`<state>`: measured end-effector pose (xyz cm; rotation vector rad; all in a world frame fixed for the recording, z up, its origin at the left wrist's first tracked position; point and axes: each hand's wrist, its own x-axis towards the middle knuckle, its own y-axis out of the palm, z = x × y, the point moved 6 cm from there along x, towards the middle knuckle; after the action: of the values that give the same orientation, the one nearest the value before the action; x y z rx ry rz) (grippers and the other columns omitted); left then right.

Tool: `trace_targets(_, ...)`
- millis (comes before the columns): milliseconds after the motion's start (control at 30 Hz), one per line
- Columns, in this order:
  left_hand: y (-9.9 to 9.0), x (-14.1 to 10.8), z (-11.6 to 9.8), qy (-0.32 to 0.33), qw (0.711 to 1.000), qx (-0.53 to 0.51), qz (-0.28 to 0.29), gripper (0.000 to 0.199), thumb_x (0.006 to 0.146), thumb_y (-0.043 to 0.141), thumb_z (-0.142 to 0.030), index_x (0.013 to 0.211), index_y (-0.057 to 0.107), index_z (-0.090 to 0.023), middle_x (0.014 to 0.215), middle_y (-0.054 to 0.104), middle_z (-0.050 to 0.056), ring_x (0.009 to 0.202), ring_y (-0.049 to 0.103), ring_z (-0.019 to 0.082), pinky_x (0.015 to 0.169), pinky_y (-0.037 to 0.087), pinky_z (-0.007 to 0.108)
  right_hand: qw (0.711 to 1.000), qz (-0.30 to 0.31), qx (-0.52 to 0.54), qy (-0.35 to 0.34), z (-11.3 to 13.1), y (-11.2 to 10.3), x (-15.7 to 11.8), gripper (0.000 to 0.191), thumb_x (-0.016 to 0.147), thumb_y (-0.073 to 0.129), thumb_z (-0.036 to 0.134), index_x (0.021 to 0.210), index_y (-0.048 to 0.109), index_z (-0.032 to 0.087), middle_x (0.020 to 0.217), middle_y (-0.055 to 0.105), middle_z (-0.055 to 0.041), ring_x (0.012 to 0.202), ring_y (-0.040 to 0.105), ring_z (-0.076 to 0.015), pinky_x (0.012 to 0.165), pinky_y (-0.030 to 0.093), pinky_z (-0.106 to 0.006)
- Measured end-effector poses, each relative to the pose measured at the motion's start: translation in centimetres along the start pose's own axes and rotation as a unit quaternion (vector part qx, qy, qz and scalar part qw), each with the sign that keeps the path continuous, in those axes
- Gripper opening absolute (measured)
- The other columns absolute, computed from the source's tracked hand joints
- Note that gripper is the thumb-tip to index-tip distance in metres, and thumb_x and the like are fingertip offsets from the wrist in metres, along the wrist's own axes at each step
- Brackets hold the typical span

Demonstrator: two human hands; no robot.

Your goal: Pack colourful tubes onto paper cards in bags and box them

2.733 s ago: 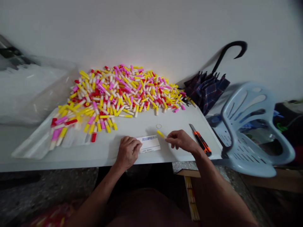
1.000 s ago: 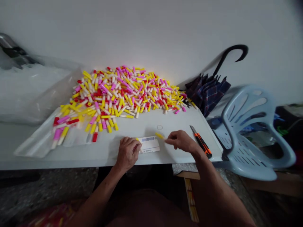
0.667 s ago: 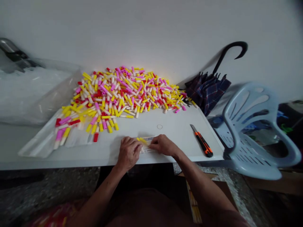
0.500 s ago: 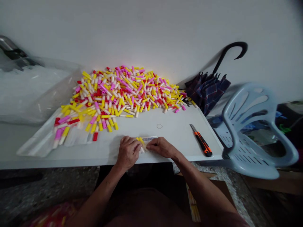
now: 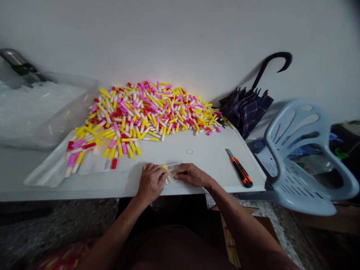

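Observation:
At the table's near edge, my left hand (image 5: pixel 152 181) is closed, its fingertips pinching yellow-and-white tubes (image 5: pixel 164 167) and the left side of a small packet. The packet (image 5: pixel 174 166) looks whitish with blue printing along its top. On its right side the fingers of my right hand (image 5: pixel 193 175) are pressed together, gripping it. Fingers cover much of the packet, so how many tubes lie at or in it cannot be made out. Beyond both hands spreads a large heap of small tubes (image 5: pixel 152 108) in yellow, pink, red and white.
An orange-and-black utility knife (image 5: pixel 239 167), blade out, lies on the white table (image 5: pixel 208 165) at right, near a rubber band (image 5: pixel 189 151). Clear plastic bags (image 5: pixel 47 116) are at left. A folded umbrella (image 5: pixel 244 108) leans on the wall beside a light-blue chair (image 5: pixel 298 157).
The fingers of my right hand have shifted slightly left over the packet, and less yellow shows beside my left fingertips. The camera view has moved a little.

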<state>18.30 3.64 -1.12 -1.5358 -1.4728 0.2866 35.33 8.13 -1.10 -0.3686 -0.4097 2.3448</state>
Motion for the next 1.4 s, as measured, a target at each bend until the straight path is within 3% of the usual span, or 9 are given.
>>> trace_targets(100, -0.4, 0.4, -0.1, 0.009, 0.999, 0.014, 0.027, 0.017, 0.1, 0.058, -0.022, 0.086, 0.067, -0.024, 0.087, 0.071, 0.003, 0.088, 0.057, 0.025, 0.091, 0.04, 0.047, 0.995, 0.002, 0.089, 0.052, -0.7, 0.1, -0.9, 0.029, 0.094, 0.068, 0.038, 0.116, 0.077, 0.019, 0.102, 0.073, -0.0047, 0.084, 0.064, -0.0164, 0.074, 0.051, -0.027)
trace_targets(200, -0.7, 0.7, -0.1, 0.014, 0.999, 0.025, 0.036, 0.015, 0.1, 0.059, -0.022, 0.087, 0.067, -0.024, 0.087, 0.071, 0.002, 0.087, 0.057, 0.025, 0.09, 0.039, 0.046, 0.968, -0.03, 0.228, 0.1, -1.5, 0.7, -1.5, 0.05, 0.09, 0.072, 0.037, 0.136, 0.06, 0.02, 0.115, 0.072, -0.0085, 0.084, 0.066, -0.0174, 0.06, 0.049, -0.024)
trace_targets(367, -0.5, 0.9, 0.1, 0.023, 0.998, 0.028, 0.054, 0.011, 0.099, 0.063, -0.025, 0.089, 0.067, -0.024, 0.087, 0.071, 0.002, 0.088, 0.059, 0.025, 0.086, 0.039, 0.044, 0.977, -0.101, 0.172, 0.077, -0.9, 1.9, -1.3, 0.077, 0.081, 0.083, 0.028, 0.149, 0.048, 0.022, 0.119, 0.072, -0.0096, 0.104, 0.068, -0.0208, 0.094, 0.053, -0.037)
trace_targets(533, -0.4, 1.2, 0.2, 0.04, 0.997, 0.02, 0.065, 0.017, 0.099, 0.062, -0.022, 0.083, 0.066, -0.023, 0.079, 0.068, 0.002, 0.083, 0.058, 0.023, 0.083, 0.038, 0.043, 0.98, -0.11, 0.137, 0.094, -0.4, 2.3, -0.4, 0.092, 0.077, 0.081, 0.017, 0.159, 0.038, 0.018, 0.1, 0.078, -0.0047, 0.095, 0.071, -0.0206, 0.096, 0.051, -0.038)
trace_targets(633, -0.8, 0.9, 0.0, 0.051, 0.998, -0.011, 0.023, 0.017, 0.102, 0.059, -0.023, 0.086, 0.066, -0.022, 0.081, 0.068, 0.002, 0.083, 0.057, 0.022, 0.084, 0.039, 0.043, 0.97, -0.086, 0.201, 0.105, -0.6, 2.5, -0.1, 0.093, 0.077, 0.08, 0.018, 0.16, 0.037, 0.019, 0.102, 0.078, -0.0052, 0.08, 0.069, -0.0162, 0.079, 0.053, -0.031)
trace_targets(767, -1.1, 0.3, -0.5, 0.06, 0.998, -0.002, -0.013, 0.02, 0.104, 0.056, -0.023, 0.087, 0.067, -0.021, 0.082, 0.068, 0.003, 0.084, 0.055, 0.023, 0.085, 0.038, 0.043, 0.967, -0.08, 0.212, 0.119, -1.0, 3.2, 0.2, 0.087, 0.082, 0.074, 0.021, 0.161, 0.039, 0.022, 0.106, 0.078, -0.0055, 0.051, 0.051, -0.0075, 0.053, 0.042, -0.023)
trace_targets(967, -1.4, 0.0, 0.1, 0.025, 0.999, 0.026, -0.027, 0.02, 0.104, 0.056, -0.023, 0.086, 0.065, -0.021, 0.083, 0.069, 0.003, 0.085, 0.056, 0.024, 0.087, 0.038, 0.044, 0.983, -0.162, 0.065, 0.065, -0.9, 3.1, 0.9, 0.072, 0.081, 0.075, 0.018, 0.151, 0.057, 0.022, 0.097, 0.079, -0.003, 0.069, 0.062, -0.0136, 0.068, 0.049, -0.026)
trace_targets(1200, -1.2, 0.2, 0.4, 0.009, 0.996, 0.078, 0.033, 0.018, 0.101, 0.059, -0.023, 0.084, 0.065, -0.021, 0.083, 0.068, 0.004, 0.086, 0.057, 0.025, 0.089, 0.039, 0.045, 0.969, -0.141, 0.191, 0.071, -2.1, 4.0, 1.2, 0.071, 0.077, 0.076, 0.02, 0.145, 0.059, 0.02, 0.099, 0.078, -0.0041, 0.067, 0.062, -0.0133, 0.059, 0.046, -0.023)
trace_targets(1400, -1.5, 0.6, 0.2, 0.038, 0.996, 0.073, 0.025, 0.021, 0.103, 0.055, -0.022, 0.085, 0.066, -0.022, 0.081, 0.068, 0.003, 0.084, 0.056, 0.024, 0.086, 0.039, 0.044, 0.958, -0.062, 0.264, 0.089, -1.2, 4.5, 1.0, 0.08, 0.082, 0.068, 0.017, 0.158, 0.044, 0.025, 0.132, 0.071, -0.0094, 0.045, 0.049, -0.0034, 0.042, 0.039, -0.021)
